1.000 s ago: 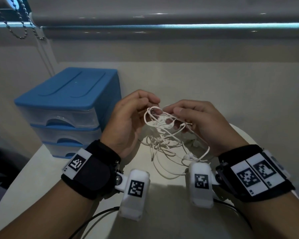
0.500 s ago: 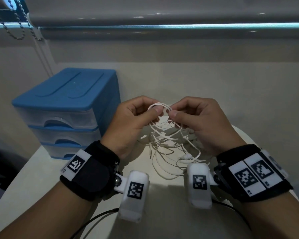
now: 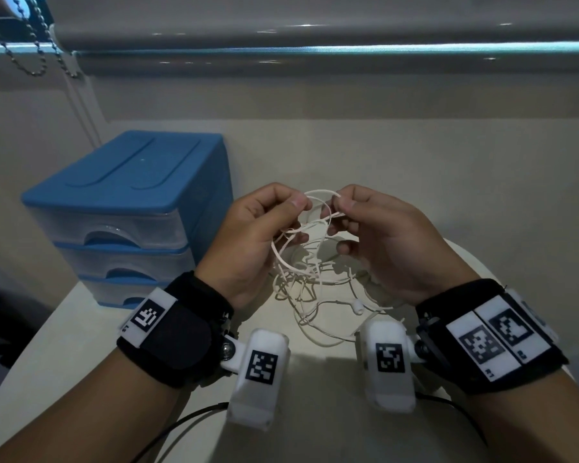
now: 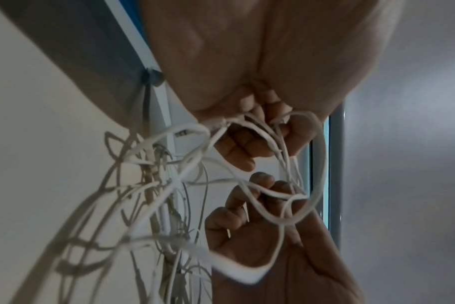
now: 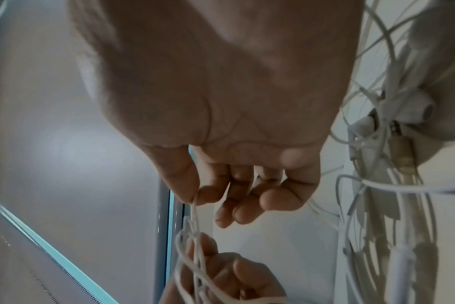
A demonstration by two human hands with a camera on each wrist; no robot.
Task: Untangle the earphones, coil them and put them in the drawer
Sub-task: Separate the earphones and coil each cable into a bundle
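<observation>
A tangle of white earphones (image 3: pixel 310 279) hangs between both hands above the pale round table (image 3: pixel 81 329), its lower loops and one earbud (image 3: pixel 357 307) lying on the top. My left hand (image 3: pixel 264 228) pinches a cord loop between thumb and forefinger, and several strands (image 4: pixel 270 144) run through its curled fingers. My right hand (image 3: pixel 375 228) pinches the same loop close by; a thin cord (image 5: pixel 195 205) drops from its thumb and forefinger. Earbuds and a jack plug (image 5: pixel 400 144) lie bunched on the table at the right of the right wrist view.
A blue three-drawer plastic chest (image 3: pixel 121 215) with clear drawer fronts stands at the table's left rear, all drawers closed. Behind it is a wall and a roller blind (image 3: pixel 315 25) with a bead chain (image 3: pixel 30 51). Black cables (image 3: pixel 188 419) trail from the wrist cameras.
Both hands have lifted the top loop slightly and drawn their pinching fingertips close together. The loop between them now stands higher and the tangle below hangs looser.
</observation>
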